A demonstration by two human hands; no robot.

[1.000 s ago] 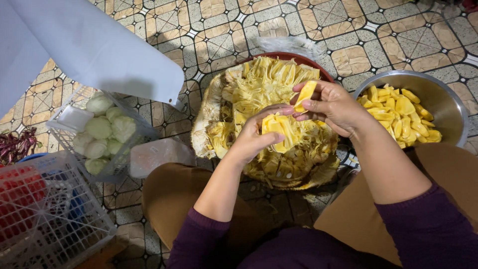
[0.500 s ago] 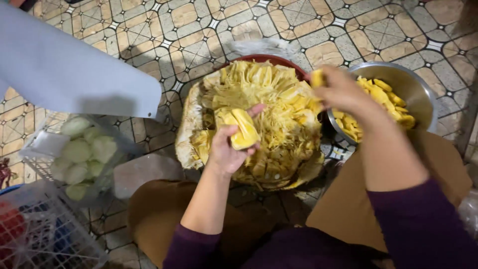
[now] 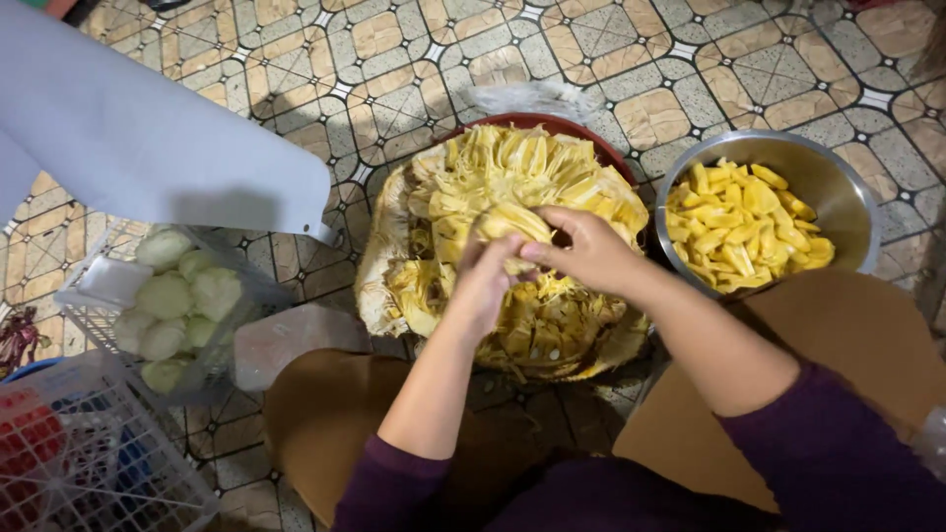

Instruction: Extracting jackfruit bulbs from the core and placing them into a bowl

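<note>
Over the opened jackfruit (image 3: 512, 246) on the tiled floor (image 3: 394, 59), both hands met: the left hand (image 3: 483, 281) clenched on a yellow pod (image 3: 512, 222) and the right hand (image 3: 586, 251) pinched the same pod. Just right sat a steel bowl (image 3: 847, 197) of peeled pods (image 3: 744, 227). Left, a plastic basket (image 3: 99, 286) held pale seeds (image 3: 177, 296).

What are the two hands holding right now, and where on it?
Both the left hand and right hand grip one yellow pod at its lower end, over the opened jackfruit.
</note>
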